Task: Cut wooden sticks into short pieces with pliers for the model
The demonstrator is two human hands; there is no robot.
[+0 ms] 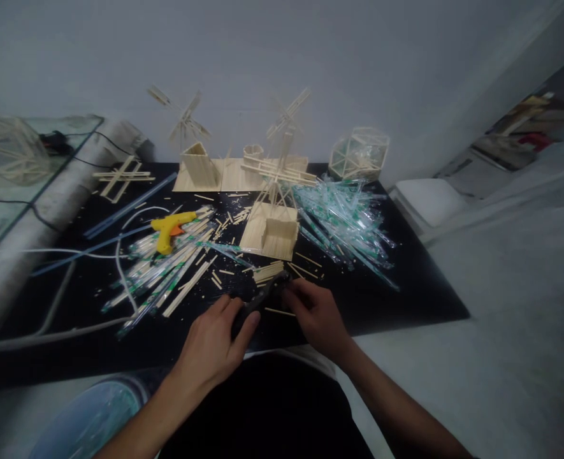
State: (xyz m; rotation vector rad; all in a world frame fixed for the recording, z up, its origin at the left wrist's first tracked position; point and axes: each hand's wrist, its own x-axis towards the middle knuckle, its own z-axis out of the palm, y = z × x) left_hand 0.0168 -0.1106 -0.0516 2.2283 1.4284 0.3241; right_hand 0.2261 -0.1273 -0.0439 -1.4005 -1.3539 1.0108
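**Left hand gripping, right hand in close at the dark tool's far end!**

Here we are at the black table (382, 312), and our left hand (215, 333) has its fingers wrapped around the near end of a dark tool (263, 295), thumb laid along it. The tool slants up and away to the right, just above the tabletop, between our two hands. Over on the other side, our right hand (320, 317) has its fingers bent and bunched beside the tool's far end; whether they pinch anything, we cannot tell.

Right behind the tool lies a bundle of short sticks (268, 272), and a thin stick (280, 312) rests between our hands. Just past that stands a pale wooden model (253, 234) with crossed blades. To our left, a yellow glue gun (166, 234) sits on a spread of wrapped sticks (160, 280); to our right, a heap of clear and green wrappers (351, 217). At the back, by the wall, we spot a ball-shaped stick frame (359, 153)!
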